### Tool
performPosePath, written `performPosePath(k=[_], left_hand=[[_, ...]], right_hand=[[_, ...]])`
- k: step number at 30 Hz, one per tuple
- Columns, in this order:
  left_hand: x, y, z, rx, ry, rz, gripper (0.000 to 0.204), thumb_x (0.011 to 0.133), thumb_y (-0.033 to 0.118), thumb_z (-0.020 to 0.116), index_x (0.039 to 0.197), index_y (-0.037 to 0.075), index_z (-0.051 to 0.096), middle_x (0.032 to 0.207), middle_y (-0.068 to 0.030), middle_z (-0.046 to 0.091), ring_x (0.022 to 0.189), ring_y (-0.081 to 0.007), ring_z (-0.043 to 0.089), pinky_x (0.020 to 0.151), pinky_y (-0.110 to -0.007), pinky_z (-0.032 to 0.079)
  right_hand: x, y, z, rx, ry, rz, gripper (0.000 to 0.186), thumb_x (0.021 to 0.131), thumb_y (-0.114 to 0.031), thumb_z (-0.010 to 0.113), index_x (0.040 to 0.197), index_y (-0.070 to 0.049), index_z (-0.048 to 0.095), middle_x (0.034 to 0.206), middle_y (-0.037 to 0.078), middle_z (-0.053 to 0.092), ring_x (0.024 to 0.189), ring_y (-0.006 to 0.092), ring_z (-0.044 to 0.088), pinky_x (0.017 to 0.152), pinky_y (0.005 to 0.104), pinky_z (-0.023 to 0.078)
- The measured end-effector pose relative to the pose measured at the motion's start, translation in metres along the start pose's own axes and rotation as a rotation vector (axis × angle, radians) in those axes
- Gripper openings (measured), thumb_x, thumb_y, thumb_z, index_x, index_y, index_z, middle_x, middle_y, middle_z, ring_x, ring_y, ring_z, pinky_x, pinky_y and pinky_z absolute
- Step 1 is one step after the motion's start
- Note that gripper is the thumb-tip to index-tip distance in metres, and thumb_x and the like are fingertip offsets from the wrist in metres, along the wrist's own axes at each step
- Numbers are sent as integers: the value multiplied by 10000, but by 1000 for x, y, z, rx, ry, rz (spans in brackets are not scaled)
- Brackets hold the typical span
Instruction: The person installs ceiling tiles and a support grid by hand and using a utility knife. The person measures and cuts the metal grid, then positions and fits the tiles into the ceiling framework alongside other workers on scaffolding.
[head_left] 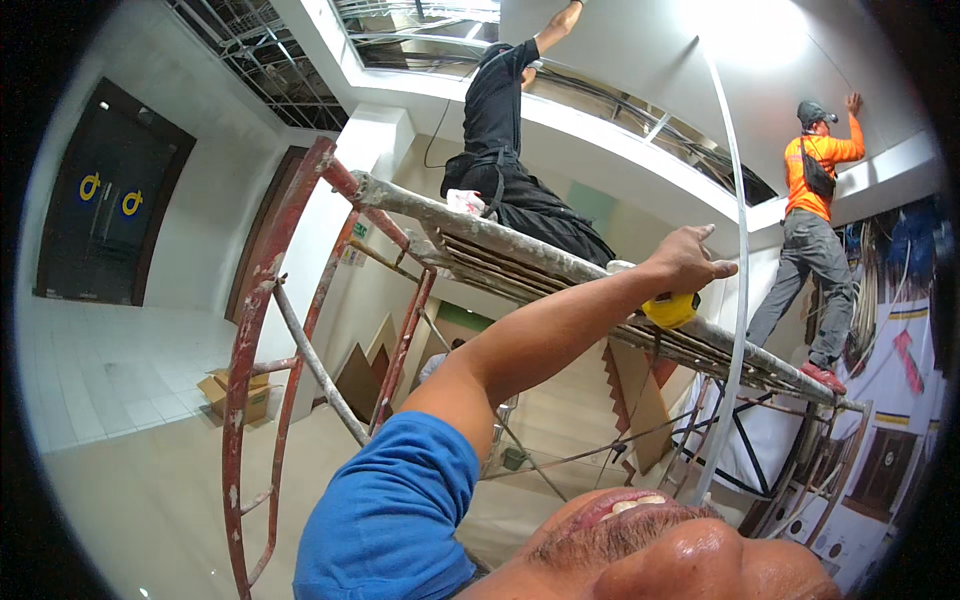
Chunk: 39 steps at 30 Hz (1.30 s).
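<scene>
My left arm, in a blue sleeve, reaches up to the right. My left hand (683, 262) has its fingertips apart beside a long pale pole (734, 330); whether they touch it I cannot tell. The pole rises from low in the view to a large ceiling panel (640, 60). Just below my hand, at the scaffold's edge, shows a rounded yellow and black thing (670, 309). The planked scaffold platform (520, 270) runs behind my arm. My right hand is out of view.
A person in black (495, 130) kneels on the platform, arms raised. Another in an orange top (826, 150) stands at its right end, a hand against the panel. Red scaffold frames (245, 390) stand left. A cardboard box (235, 395) sits near dark glass doors (112, 200).
</scene>
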<state>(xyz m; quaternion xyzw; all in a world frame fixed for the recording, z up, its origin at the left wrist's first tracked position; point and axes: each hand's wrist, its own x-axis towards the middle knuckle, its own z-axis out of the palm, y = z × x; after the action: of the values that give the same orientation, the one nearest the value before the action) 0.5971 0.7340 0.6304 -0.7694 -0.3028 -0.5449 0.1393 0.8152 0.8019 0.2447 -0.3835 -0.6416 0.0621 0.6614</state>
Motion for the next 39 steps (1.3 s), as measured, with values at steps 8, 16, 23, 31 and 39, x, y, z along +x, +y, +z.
performPosePath(k=[8, 16, 23, 31, 39], left_hand=[[-28, 18, -87, -32, 39, 55, 928, 842, 462, 753, 1434, -127, 349, 1198, -265, 652, 1102, -309, 658, 919, -358, 541], [-70, 43, -206, 232, 228, 64, 889, 814, 522, 747, 1387, -93, 456, 1179, -274, 655, 1075, -316, 672, 902, -370, 549], [-105, 39, -324, 867, 474, 15, 859, 763, 587, 746, 1321, -38, 560, 1183, -239, 663, 1086, -349, 654, 988, -405, 489], [-188, 44, -404, 1235, 588, -290, 915, 742, 547, 762, 1409, -13, 479, 1238, -293, 618, 1154, -385, 618, 1021, -450, 465], [-230, 42, -410, 1399, 459, -802, 1063, 708, 705, 720, 1500, 86, 374, 1375, -244, 539, 1272, -376, 530, 1054, -463, 439]], right_hand=[[-12, -40, 7, 69, 45, -20, 394, 1002, -361, 528, 985, 21, 626, 799, 149, 648, 717, 237, 555, 670, 404, 449], [-21, -68, 20, 98, 77, -72, 351, 1003, -280, 524, 1189, 18, 520, 978, 153, 631, 843, 208, 552, 778, 363, 444], [-23, -80, 29, 116, 114, -98, 437, 1004, -209, 520, 1367, 16, 427, 1135, 158, 617, 953, 182, 550, 872, 327, 440], [-28, -64, 22, 115, 112, 6, 536, 1008, -171, 520, 1492, 5, 371, 1207, 142, 617, 986, 147, 544, 906, 288, 448], [-33, -75, 6, 275, 23, 71, 536, 1014, -200, 520, 1485, 13, 378, 1308, 174, 597, 1123, 193, 558, 979, 306, 419]])
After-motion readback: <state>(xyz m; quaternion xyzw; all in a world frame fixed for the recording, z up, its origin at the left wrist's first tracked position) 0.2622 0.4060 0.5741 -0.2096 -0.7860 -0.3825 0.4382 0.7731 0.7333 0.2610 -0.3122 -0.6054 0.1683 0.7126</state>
